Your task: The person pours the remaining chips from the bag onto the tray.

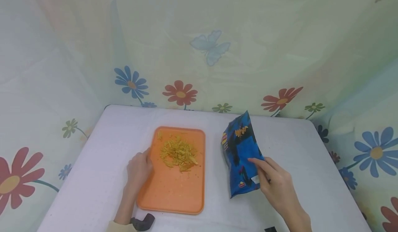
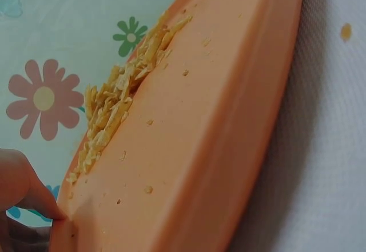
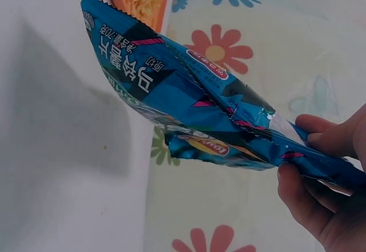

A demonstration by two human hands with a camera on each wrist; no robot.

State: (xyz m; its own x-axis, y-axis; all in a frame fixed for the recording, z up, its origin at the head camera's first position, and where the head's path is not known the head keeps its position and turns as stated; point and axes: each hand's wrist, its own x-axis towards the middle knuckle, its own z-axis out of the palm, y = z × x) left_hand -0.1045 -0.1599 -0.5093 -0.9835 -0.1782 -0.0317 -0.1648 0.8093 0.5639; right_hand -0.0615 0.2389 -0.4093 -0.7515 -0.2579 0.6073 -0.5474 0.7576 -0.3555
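On the left of the table is an orange tray [image 1: 171,194], tilted in the left wrist view. A pile of thin yellow potato sticks [image 1: 178,151] lies toward its far end, with crumbs scattered around. My left hand [image 1: 139,168] grips the tray's left edge, thumb on the inner side. To the right of the tray, my right hand [image 1: 278,183] pinches a blue chip bag [image 3: 171,86] between thumb and fingers. The bag hangs slanted, its printed front toward the tray. Whether chips remain inside cannot be seen.
A white cloth [image 1: 90,176] covers the table. Flower-printed curtain [image 1: 242,73] hangs behind and at both sides. A small dark object [image 1: 270,229] shows at the bottom edge, near the right forearm. One yellowish crumb or spot [image 2: 346,32] lies on the cloth beside the tray.
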